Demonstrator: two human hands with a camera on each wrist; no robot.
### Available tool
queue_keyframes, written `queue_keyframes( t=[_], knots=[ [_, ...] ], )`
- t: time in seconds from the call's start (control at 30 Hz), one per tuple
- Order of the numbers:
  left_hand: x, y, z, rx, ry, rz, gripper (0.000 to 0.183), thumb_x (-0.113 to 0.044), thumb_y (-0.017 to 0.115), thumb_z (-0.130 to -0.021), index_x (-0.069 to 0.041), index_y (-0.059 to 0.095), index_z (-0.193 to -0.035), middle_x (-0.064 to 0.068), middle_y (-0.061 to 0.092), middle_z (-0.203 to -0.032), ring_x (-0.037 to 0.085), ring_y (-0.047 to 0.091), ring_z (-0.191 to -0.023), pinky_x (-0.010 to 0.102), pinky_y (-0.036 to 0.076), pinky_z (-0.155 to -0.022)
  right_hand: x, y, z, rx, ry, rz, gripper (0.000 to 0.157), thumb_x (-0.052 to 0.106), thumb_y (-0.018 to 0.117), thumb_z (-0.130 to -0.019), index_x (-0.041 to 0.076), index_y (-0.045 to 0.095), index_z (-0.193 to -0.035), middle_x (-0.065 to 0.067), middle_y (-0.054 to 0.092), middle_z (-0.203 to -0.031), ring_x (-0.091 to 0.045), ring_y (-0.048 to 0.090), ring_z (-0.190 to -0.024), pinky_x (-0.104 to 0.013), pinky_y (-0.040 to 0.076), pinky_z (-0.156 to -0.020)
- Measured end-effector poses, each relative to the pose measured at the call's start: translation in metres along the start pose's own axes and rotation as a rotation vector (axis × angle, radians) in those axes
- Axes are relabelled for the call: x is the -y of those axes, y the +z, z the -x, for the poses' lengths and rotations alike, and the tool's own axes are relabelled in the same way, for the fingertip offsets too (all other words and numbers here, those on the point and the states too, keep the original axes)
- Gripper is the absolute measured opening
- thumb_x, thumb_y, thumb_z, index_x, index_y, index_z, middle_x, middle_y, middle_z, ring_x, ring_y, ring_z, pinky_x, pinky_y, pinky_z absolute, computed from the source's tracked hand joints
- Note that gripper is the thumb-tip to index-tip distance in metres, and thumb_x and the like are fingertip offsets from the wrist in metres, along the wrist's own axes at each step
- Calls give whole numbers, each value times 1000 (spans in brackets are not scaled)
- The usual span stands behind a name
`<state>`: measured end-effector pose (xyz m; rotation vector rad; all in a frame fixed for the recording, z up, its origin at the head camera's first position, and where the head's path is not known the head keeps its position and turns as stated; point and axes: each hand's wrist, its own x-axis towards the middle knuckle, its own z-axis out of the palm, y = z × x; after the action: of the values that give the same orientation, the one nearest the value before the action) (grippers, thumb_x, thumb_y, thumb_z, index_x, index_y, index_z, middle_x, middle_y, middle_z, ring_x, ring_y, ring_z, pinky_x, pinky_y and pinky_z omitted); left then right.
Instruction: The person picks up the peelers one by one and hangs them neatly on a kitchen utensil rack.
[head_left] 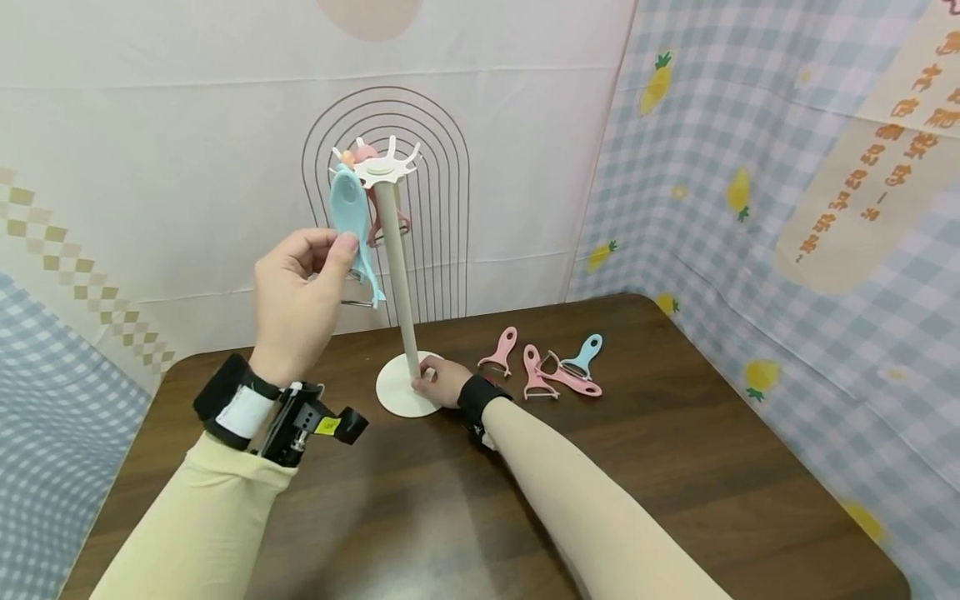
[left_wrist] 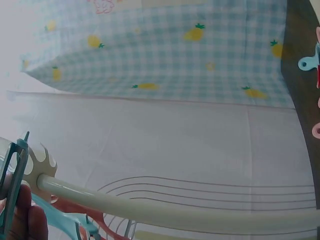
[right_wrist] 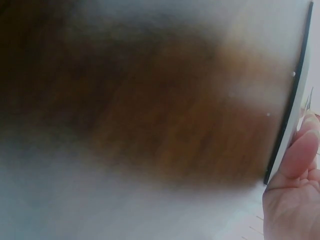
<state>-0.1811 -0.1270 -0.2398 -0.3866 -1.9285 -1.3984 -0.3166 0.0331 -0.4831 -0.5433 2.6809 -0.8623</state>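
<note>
My left hand point(head_left: 296, 292) pinches a light-blue peeler point(head_left: 349, 204) between thumb and fingers, its handle up beside the white hooks of the rack's top point(head_left: 384, 169). In the left wrist view a blue peeler point(left_wrist: 14, 185) lies at my fingertips, and another blue peeler point(left_wrist: 67, 220) shows beyond them beside the pole point(left_wrist: 150, 210). A red-pink peeler point(head_left: 375, 221) hangs behind the pole. Down at the round white base point(head_left: 393, 392), my right hand point(head_left: 444, 383) holds the foot of the rack, fingers and thumb by the pole. The right wrist view is mostly blurred.
Right of the base, on the brown wooden table point(head_left: 645, 467), lie a pink peeler point(head_left: 498, 352), a second pink peeler point(head_left: 534, 371), a third pink peeler point(head_left: 573, 381) and a blue peeler point(head_left: 588, 354), the last ones overlapping. Cloth curtains point(head_left: 525, 183) stand behind and beside the table.
</note>
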Motion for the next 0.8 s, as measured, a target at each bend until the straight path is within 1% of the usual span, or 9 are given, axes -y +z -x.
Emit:
queue_keyframes(
  t=[0.13,0.27,0.4,0.57,0.63,0.8],
  knots=[
    [4,2,-3,7,-25,-6,26,-18,62,-96,8,66,-101,7,65,-81,16,50,-66,23,36,-55,0,1,-1,2,-6,0,28,38,59,-97,19,57,-117,0,53,-70,-14,47,-60,-26,36,-56],
    [19,4,-8,17,-40,-5,26,-19,62,-96,6,67,-102,7,65,-82,16,49,-65,23,35,-53,2,0,0,-4,-6,5,27,38,58,-97,18,57,-116,0,53,-70,-14,47,-60,-26,36,-56],
    [35,6,-11,25,-55,-5,26,-22,63,-96,2,68,-102,5,67,-84,16,51,-66,23,36,-53,4,-1,2,-4,0,5,27,37,58,-97,18,57,-116,-1,53,-71,-15,47,-60,-26,35,-56],
    [39,7,-11,40,-54,1,28,-28,65,-95,-1,69,-101,3,67,-83,17,52,-65,24,37,-52,2,0,0,0,12,4,28,38,58,-97,19,57,-117,-1,53,-72,-15,47,-61,-27,36,-57],
    [39,8,-10,45,-51,-1,29,-29,64,-95,-1,69,-100,4,67,-82,17,51,-64,24,36,-51,0,0,-1,5,18,5,28,39,58,-97,19,57,-117,-1,53,-72,-15,47,-61,-27,36,-56],
    [41,8,-8,51,-40,-11,30,-30,63,-95,0,70,-99,9,66,-80,18,49,-61,24,35,-50,-1,0,-2,7,23,2,28,39,59,-97,20,57,-117,-1,53,-72,-15,48,-60,-27,36,-56]
  ],
)
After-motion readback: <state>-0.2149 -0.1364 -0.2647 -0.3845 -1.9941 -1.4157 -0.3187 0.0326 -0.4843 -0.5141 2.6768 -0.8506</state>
